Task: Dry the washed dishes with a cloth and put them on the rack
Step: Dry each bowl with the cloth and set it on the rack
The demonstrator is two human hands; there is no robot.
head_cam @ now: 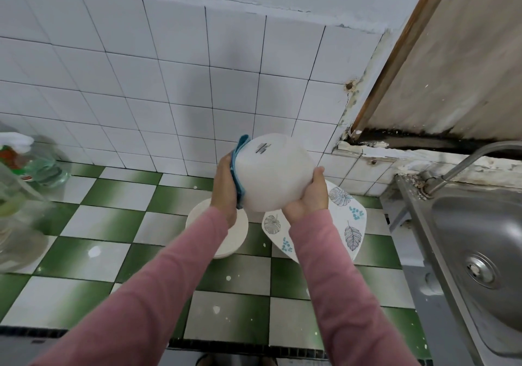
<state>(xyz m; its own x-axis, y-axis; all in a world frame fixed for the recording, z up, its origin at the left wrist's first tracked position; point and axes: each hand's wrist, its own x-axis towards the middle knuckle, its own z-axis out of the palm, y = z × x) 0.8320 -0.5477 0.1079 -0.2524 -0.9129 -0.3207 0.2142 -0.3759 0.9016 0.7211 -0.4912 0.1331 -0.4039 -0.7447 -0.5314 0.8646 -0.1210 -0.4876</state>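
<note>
A white bowl [272,172] is held up over the counter with its underside facing me. My right hand [309,196] grips its lower right rim. My left hand [224,186] presses a blue cloth [240,165] against the bowl's left side. Below the hands, a stack of white bowls [240,235] stands on the counter. Beside it to the right lies a white plate with a leaf pattern [350,224], partly hidden by my right forearm. No rack is in view.
The counter [113,224] has green and white checked tiles. A steel sink [474,241] with a tap [463,162] sits at the right. Clear bottles and jars [31,165] stand at the far left. The tiled wall [169,83] rises behind.
</note>
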